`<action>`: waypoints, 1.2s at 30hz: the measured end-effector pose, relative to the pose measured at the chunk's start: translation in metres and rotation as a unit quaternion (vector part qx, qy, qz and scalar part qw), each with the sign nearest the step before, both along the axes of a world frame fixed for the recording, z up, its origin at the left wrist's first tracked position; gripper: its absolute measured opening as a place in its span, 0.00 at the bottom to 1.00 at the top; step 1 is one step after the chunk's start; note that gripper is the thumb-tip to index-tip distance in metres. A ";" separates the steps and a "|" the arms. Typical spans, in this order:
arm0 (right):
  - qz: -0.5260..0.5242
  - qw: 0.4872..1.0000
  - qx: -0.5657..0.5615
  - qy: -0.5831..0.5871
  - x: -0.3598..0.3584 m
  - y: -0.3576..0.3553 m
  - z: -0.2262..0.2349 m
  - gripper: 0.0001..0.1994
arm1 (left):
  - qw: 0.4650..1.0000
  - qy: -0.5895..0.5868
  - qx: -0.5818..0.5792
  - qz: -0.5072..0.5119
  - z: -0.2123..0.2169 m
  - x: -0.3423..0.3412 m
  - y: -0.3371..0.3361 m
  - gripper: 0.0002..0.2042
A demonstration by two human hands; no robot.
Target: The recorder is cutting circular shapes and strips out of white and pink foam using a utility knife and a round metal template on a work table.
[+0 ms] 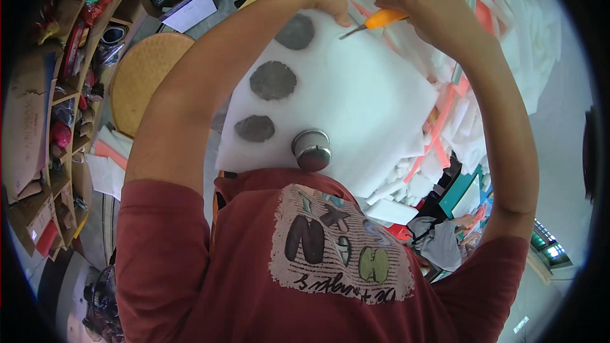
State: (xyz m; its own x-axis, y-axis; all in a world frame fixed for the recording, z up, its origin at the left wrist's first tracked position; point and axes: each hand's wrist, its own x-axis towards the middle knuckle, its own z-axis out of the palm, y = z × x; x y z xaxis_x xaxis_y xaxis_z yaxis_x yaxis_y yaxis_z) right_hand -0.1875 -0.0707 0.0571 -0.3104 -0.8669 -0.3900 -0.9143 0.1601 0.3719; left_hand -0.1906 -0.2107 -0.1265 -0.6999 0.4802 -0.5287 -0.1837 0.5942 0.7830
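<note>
A thick white foam sheet lies in front of me. Three round dark grey patches, one of them the middle patch, run down its left side; whether they are holes or discs I cannot tell. My left hand rests at the sheet's far part, its thumb stretched down onto the foam and its other fingers mostly hidden. Closed around an orange-handled tool with a thin pointed metal tip, my right hand holds that tip just right of the left thumb. A shiny round metal cup sits on the foam's near edge.
Piled white and pink foam strips crowd the right side. To the left are a round tan board, an open cardboard box and wooden shelves of small goods. Grey cloth lies at lower right.
</note>
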 end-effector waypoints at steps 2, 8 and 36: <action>-0.052 0.998 0.016 -0.019 -0.002 -0.002 -0.004 0.17 | 0.992 0.093 -0.060 -0.055 -0.008 -0.002 0.008 0.15; -0.168 0.982 0.048 -0.076 -0.010 0.015 -0.008 0.20 | 0.844 0.389 -0.100 0.356 -0.047 0.082 0.029 0.06; 0.080 0.990 0.112 -0.017 0.006 -0.035 -0.115 0.12 | 0.930 0.233 -0.250 0.139 -0.040 0.144 0.155 0.36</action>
